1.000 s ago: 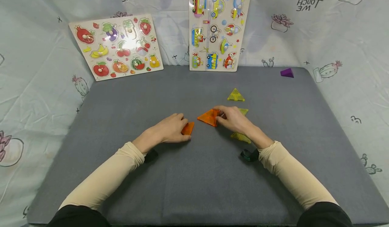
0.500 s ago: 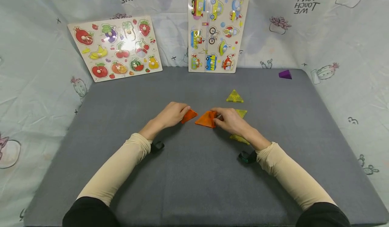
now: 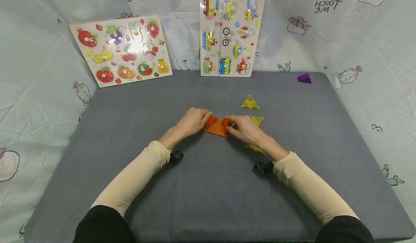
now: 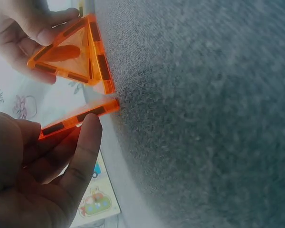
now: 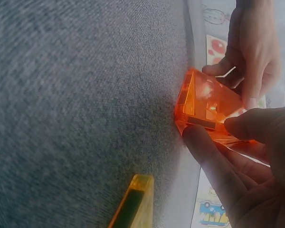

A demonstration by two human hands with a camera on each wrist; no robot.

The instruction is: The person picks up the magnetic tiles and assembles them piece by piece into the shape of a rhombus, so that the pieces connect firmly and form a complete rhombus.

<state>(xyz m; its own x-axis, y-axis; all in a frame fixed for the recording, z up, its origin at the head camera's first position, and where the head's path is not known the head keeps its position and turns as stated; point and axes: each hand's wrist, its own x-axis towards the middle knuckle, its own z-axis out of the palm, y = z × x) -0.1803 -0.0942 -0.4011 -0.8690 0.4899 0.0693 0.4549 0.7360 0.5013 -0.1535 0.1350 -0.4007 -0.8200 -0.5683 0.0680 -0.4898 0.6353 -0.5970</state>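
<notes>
In the head view my left hand (image 3: 193, 121) pinches an orange magnetic tile (image 3: 211, 122), seen nearly edge-on as a single tile (image 4: 80, 119) in the left wrist view. My right hand (image 3: 244, 127) grips a small structure of joined orange triangular magnetic tiles (image 3: 219, 128), standing on the mat. Dark magnet strips show along the edges of these orange tiles (image 4: 69, 54). A narrow gap separates the single tile from the joined ones in the left wrist view. Right fingers (image 5: 213, 161) and thumb hold the structure's near side; part of it is hidden behind them.
Yellow triangular tiles lie right of the hands: one behind (image 3: 250, 102), one partly covered (image 3: 257, 120), one near the right wrist (image 3: 255, 148). A purple block (image 3: 304, 78) sits at the back right. Fruit (image 3: 121, 51) and vehicle (image 3: 230, 33) puzzle boards lean at the back of the grey mat (image 3: 208, 196).
My left hand has moved away from me and rightward with its orange tile, bringing it up to the structure. My right hand stays nearly in place, still holding the orange tiles.
</notes>
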